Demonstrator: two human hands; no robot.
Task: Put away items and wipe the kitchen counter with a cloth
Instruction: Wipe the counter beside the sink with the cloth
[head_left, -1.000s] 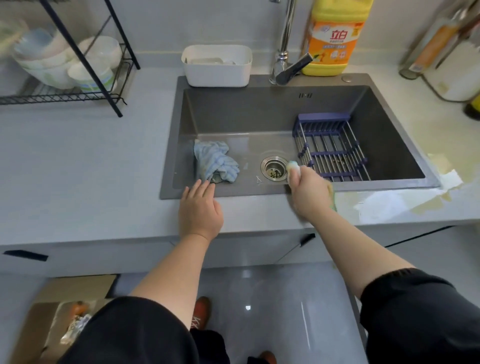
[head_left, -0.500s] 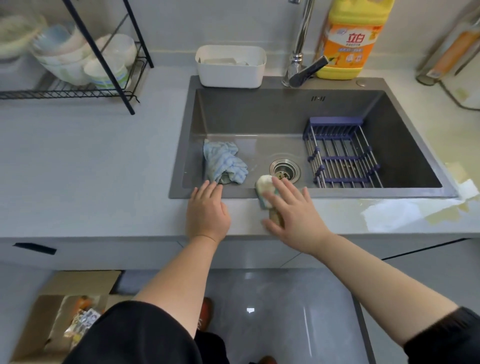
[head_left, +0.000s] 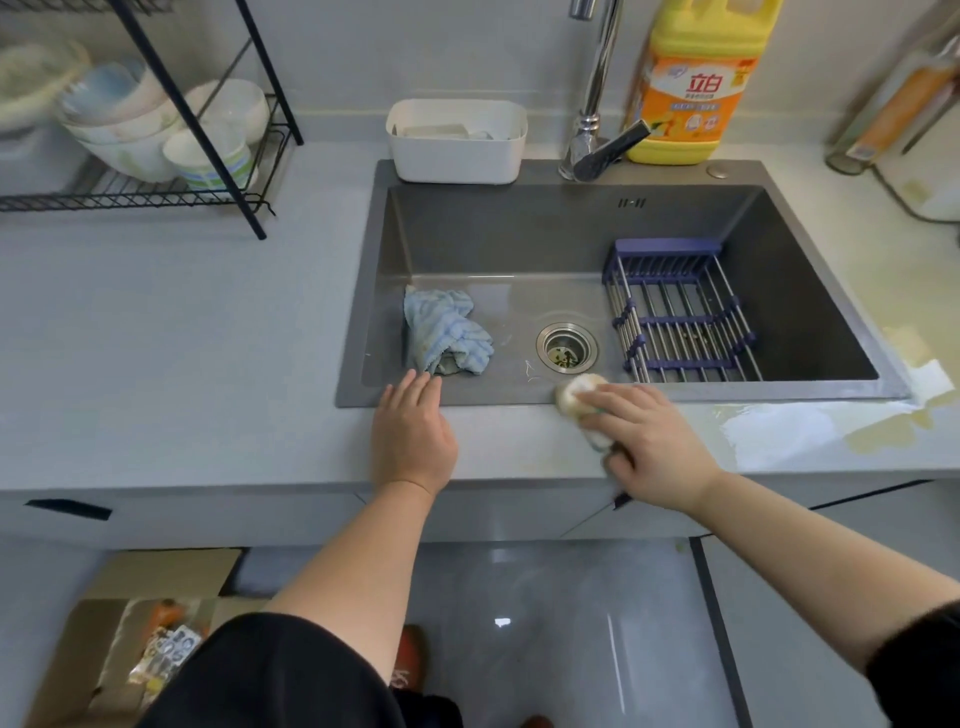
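**A:** What are the hands doing?

**B:** The right hand (head_left: 647, 447) lies palm down with fingers spread, pressing a pale, rounded scrubbing sponge (head_left: 577, 396) onto the light grey kitchen counter (head_left: 182, 364) at the front rim of the dark grey rectangular metal sink (head_left: 519, 239). The left hand (head_left: 413, 434) rests flat on the counter, fingers together, fingertips over the sink's front edge; it grips nothing.

**A:** And around them?

**B:** A crumpled light blue striped cloth (head_left: 444, 332) lies on the sink floor just beyond the left fingertips. The round steel drain (head_left: 566, 347) sits just beyond the sponge, and a purple-framed wire rack (head_left: 680, 312) lies to its right. A wet yellowish patch (head_left: 810, 423) spreads over the counter to the right of the right hand.
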